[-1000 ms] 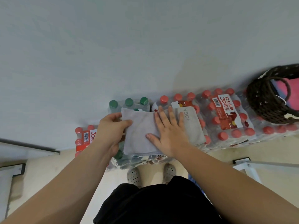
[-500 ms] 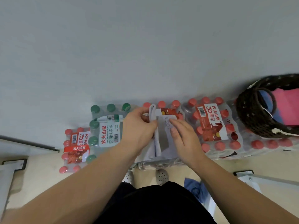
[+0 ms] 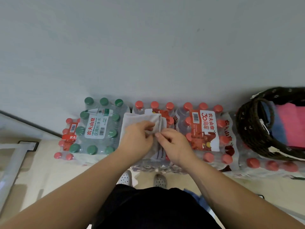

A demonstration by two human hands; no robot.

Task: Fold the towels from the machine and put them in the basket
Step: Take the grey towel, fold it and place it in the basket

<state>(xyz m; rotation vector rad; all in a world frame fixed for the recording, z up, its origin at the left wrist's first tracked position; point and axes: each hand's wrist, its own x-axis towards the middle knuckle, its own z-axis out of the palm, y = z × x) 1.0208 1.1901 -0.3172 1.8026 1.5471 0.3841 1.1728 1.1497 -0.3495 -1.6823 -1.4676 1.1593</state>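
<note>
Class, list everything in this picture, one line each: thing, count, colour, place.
towel: one, grey, on the middle pack
basket: one, dark brown, on packs at right
other towels: count unclear, pink and blue, in the basket
green-capped pack: one, clear, left of the towel
red-capped packs: several, clear, along the wall
wall: one, grey, behind the packs
floor: one, beige, below
shoes: two, pale, on the floor
cloth: one, blue, by the right leg
left hand: one, grips the towel
right hand: one, pinches the towel's fold
</note>
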